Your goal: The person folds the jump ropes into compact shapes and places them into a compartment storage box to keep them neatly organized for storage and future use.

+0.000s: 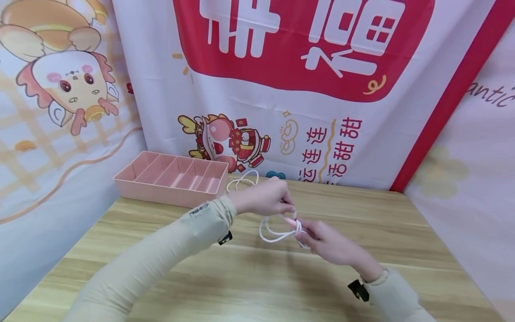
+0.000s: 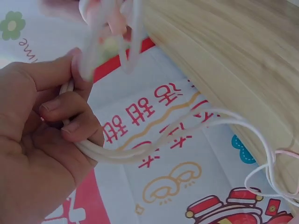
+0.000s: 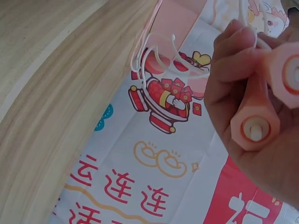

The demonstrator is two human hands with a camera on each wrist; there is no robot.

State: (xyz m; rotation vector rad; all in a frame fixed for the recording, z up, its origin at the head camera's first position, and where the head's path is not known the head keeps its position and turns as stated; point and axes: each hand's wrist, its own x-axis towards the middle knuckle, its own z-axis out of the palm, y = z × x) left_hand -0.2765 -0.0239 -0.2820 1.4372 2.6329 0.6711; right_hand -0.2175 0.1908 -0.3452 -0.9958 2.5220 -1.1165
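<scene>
A jump rope with a white cord (image 1: 298,227) and two pink handles (image 3: 237,129) is between my hands. In the right wrist view, my right hand (image 1: 327,242) grips both handles side by side, their octagonal ends facing the camera. Loops of cord hang beside the handles, and some turns wrap around them. My left hand (image 1: 266,197), just left of and above the right, curls its fingers around a doubled length of cord (image 2: 119,156), which trails off toward the table. Part of the handles is hidden behind the right fingers.
A pink divided box (image 1: 161,192) stands at the back left of the wooden table (image 1: 249,286). Thin white loops (image 1: 242,180) show beside its right end. A printed cloth (image 1: 257,100) hangs behind the table, and patterned sheets flank both sides.
</scene>
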